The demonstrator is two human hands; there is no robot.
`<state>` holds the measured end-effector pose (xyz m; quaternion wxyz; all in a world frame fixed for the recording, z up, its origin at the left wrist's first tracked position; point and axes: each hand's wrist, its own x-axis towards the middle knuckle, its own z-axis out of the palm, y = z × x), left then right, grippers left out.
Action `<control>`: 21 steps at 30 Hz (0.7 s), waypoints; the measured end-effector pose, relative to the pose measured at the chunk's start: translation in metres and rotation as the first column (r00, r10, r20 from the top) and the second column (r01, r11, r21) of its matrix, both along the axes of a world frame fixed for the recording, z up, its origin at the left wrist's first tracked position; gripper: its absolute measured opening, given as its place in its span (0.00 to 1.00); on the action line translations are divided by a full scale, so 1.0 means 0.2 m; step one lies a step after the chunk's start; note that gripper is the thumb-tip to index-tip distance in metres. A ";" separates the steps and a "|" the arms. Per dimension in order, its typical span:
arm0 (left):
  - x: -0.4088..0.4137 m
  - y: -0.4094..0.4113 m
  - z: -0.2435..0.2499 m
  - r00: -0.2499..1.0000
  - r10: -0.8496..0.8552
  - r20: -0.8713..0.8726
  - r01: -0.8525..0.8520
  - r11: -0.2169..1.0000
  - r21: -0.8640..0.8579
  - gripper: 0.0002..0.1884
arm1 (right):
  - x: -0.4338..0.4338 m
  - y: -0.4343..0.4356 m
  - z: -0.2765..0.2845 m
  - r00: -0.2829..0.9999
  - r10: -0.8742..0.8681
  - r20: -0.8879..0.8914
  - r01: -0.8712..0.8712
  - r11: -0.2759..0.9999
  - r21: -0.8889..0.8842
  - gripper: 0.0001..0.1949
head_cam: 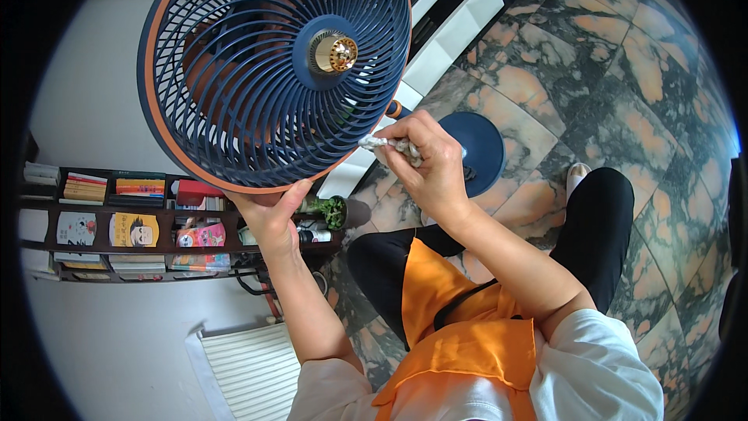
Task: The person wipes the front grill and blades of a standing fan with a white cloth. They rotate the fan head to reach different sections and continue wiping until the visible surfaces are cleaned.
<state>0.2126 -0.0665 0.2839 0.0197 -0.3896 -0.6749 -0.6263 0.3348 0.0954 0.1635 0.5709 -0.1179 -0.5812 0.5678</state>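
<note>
A dark blue electric fan [301,64] with a spiral grille, an orange rim band and a gold-coloured centre knob fills the upper left. My left hand [272,216] grips its lower rim, thumb on the front edge and the fingers hidden behind. Pinched in my right hand [432,161] is a crumpled grey-white cloth [403,146]; its twisted tip is at the lower right rim, and I cannot tell whether it touches. Beyond that hand the fan's round blue base [482,149] rests on the floor, partly covered by the hand.
A dark wooden shelf [234,204] with books runs along the left wall. A potted plant [333,212] stands at its end. White panels of a low cabinet [450,41] lie behind the fan. A white radiator [251,365] is at lower left. Marble tiles [613,99] cover the floor.
</note>
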 end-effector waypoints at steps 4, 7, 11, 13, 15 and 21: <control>0.01 0.01 0.00 0.999 0.035 -0.004 -0.035 0.999 -0.013 0.65 | -0.01 -0.02 0.04 1.000 -0.014 -0.006 0.014 0.999 0.037 0.10; 0.01 0.01 0.00 1.000 0.012 -0.018 -0.013 1.000 -0.014 0.65 | -0.02 -0.03 0.05 1.000 -0.024 0.005 0.024 0.997 0.072 0.10; 0.02 0.02 0.01 0.999 0.011 -0.040 -0.012 1.000 -0.020 0.66 | -0.02 -0.03 0.08 0.996 -0.089 0.003 0.087 0.988 0.130 0.12; 0.02 0.02 0.02 1.000 0.010 -0.023 -0.011 1.000 -0.023 0.66 | -0.03 -0.03 0.09 0.989 -0.145 -0.030 0.148 0.968 0.204 0.13; 0.03 0.03 0.02 1.000 0.000 -0.008 0.000 1.000 -0.018 0.66 | -0.03 -0.02 0.10 0.976 -0.199 -0.092 0.218 0.927 0.304 0.14; 0.06 0.05 0.03 1.000 -0.011 -0.018 0.011 1.000 -0.014 0.66 | -0.04 0.00 0.13 0.977 -0.195 -0.083 0.211 0.931 0.298 0.15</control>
